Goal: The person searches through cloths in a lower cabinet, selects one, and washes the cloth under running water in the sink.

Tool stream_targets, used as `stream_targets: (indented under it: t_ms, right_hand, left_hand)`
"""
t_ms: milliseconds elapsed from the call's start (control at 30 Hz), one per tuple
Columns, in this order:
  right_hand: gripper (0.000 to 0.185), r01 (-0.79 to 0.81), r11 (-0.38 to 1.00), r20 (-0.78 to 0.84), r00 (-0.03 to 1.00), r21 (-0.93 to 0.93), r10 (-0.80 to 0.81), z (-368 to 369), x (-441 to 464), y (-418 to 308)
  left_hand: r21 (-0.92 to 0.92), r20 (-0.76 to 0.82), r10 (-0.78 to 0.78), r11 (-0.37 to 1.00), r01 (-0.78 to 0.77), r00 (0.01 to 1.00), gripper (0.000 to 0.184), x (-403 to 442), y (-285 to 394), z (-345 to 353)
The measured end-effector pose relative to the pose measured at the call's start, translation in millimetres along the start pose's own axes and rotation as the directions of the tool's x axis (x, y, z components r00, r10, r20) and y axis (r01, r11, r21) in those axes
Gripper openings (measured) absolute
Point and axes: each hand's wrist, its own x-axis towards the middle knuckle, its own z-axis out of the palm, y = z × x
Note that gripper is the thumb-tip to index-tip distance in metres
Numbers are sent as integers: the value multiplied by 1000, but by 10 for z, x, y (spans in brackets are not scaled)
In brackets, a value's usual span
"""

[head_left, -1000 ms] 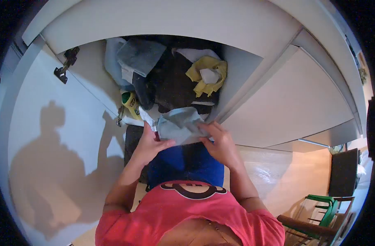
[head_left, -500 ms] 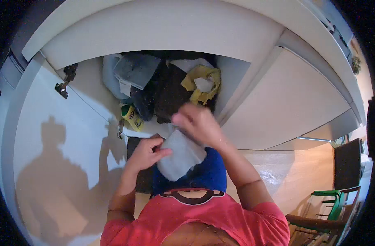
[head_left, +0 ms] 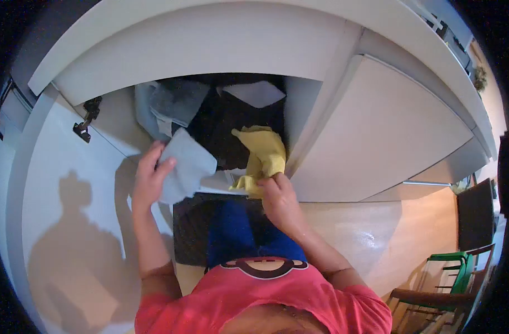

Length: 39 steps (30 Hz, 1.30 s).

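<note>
**Pale blue in one grip, yellow in the other**

My left hand has the pale blue cloth pinched between thumb and fingers along its left side, so it spreads out before the near left of the opening. My right hand is closed on the near end of the yellow cloth, whose far part reaches into the cabinet, close to its right wall.

To handle these well, I'd hold the two fabrics apart, lift the yellow one clear of the front edge rather than drag it, and gather its loose folds. The blue one wants a light, sure pinch, as its free corner could easily flop or snag.

Farther in, a white cloth lies at the back and a grey-blue cloth at the left. The opened door and its hinge limit my left side; the closed door bounds the right. I can't make out the dark contents.
</note>
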Motion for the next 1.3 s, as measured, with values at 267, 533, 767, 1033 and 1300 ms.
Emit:
stream_targets:
  t_ms: [267,533,767,1033,1300]
  right_hand:
    - [16,-441,683,-37,824,582,565,-151,-269,260]
    - [20,-551,744,214,834,378,509,-153,-202,287]
    - [39,-353,911,-31,930,212,367,-242,540,75]
    - [83,-529,828,-128,848,-187,514,507,2120,401]
    - [46,-185,924,-283,955,-334,88,538,2678,789]
  left_hand:
    - [386,127,440,804,-453,889,36,1382,77,929]
    - [357,328,257,857,-371,909,37,1221,-253,1583]
    - [-55,-145,-191,981,185,971,35,465,-422,911]
    - [-81,-163,-274,961,264,948,32,141,-816,1630]
    - [65,-379,-40,995,70,924,23,261,-306,1642]
